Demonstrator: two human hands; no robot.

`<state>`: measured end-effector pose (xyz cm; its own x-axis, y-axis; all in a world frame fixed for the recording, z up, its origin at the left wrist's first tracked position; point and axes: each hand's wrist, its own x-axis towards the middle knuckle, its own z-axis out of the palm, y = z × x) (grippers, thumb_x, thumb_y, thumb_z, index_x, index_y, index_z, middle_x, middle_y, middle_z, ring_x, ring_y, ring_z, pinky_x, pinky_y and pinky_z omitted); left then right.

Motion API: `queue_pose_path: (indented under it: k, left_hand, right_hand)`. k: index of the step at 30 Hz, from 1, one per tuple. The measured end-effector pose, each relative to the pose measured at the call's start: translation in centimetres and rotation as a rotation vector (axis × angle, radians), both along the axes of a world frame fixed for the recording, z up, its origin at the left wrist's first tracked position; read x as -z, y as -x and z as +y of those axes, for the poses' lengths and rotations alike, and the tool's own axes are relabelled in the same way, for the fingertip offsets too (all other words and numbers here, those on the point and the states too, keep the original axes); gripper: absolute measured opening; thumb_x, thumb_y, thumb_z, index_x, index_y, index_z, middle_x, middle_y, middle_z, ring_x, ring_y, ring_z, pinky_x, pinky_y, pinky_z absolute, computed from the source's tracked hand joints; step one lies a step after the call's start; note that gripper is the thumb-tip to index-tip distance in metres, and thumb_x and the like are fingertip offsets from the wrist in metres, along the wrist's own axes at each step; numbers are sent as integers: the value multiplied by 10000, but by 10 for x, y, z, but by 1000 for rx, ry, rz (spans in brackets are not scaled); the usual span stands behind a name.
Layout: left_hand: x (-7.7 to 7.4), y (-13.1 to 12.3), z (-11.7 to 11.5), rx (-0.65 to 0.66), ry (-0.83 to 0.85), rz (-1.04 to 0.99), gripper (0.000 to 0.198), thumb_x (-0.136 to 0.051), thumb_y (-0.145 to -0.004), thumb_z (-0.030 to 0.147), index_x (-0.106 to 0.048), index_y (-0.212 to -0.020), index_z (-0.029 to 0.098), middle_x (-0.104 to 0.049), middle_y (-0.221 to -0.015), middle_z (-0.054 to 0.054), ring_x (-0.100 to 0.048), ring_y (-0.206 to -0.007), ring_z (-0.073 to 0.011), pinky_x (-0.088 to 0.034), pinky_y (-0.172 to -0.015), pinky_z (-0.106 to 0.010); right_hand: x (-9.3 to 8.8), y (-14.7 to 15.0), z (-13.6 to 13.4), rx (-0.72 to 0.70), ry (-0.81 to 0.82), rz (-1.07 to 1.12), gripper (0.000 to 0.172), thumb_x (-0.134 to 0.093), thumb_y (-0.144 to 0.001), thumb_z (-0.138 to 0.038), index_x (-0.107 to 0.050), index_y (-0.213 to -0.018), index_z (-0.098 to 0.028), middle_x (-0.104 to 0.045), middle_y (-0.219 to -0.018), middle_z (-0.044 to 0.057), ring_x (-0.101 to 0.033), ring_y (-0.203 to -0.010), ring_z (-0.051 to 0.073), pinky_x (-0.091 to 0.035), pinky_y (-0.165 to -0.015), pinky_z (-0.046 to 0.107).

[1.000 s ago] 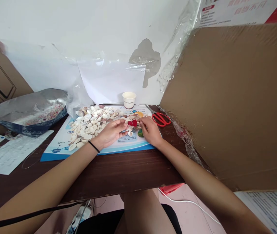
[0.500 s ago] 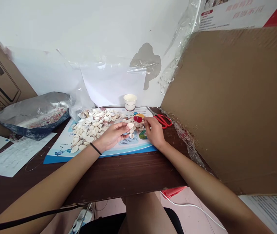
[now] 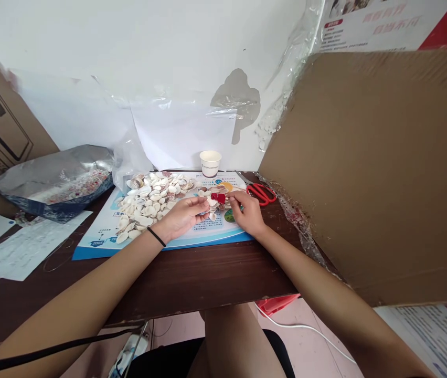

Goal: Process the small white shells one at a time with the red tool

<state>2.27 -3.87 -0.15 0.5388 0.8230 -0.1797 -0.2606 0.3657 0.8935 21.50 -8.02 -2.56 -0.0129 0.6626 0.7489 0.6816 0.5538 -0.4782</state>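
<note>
My left hand (image 3: pixel 186 216), with a black band at its wrist, is closed in a pinch on a small pale seashell (image 3: pixel 211 202). Its thumb and fingertips hide part of the shell. Thumb and forefinger of my right hand (image 3: pixel 247 211) are pressed together beside a small dark red piece (image 3: pixel 219 198), seemingly gripping its right end; its kind cannot be made out. The red piece lies between both hands, against or just in front of the shell. A big pile of white and brownish seashells (image 3: pixel 150 202) spreads left of my hands, on a printed blue-and-white sheet (image 3: pixel 101 247).
Behind the shells stands a paper cup (image 3: pixel 210 164). Red-handled scissors (image 3: pixel 262 194) lie right of my right hand, beside a tall cardboard panel (image 3: pixel 365 173). A clear bag of small beads or bits (image 3: pixel 62 184) and a paper sheet (image 3: pixel 30 247) are at left.
The red piece has moved left and slightly down, from near my right fingertips to the shell in my left hand. My right hand has shifted slightly left. The view has tilted a little.
</note>
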Motion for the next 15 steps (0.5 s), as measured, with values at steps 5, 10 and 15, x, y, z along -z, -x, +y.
queue_pose_path:
  k: [5, 10, 15]
  left_hand:
    - [0, 0, 0, -10, -1, 6, 236, -868, -608, 181, -671, -724, 123, -613, -733, -1, -559, -740, -103, -474, -758, -272]
    - [1, 1, 0, -20, -7, 2, 224, -858, -628, 199, -666, -719, 126, -594, -726, 3, -549, -720, -92, -474, -749, -262]
    - [0, 0, -1, -7, -22, 3, 245, -863, -618, 218, -656, -711, 125, -583, -731, 4, -549, -734, -96, -476, -758, -266]
  right_hand:
    - [-1, -2, 2, 39, -27, 7, 290, -411, -963, -326, -665, -888, -206, -735, -888, 81, -671, -822, 212, -539, -765, 347]
    - [-3, -2, -1, -61, -93, -28, 286, -401, -979, -313, -660, -918, -207, -734, -900, 72, -674, -844, 205, -537, -778, 349]
    - [2, -3, 5, 5, -66, -75, 307, -389, -983, -336, -665, -928, -213, -738, -926, 84, -675, -878, 221, -531, -810, 373]
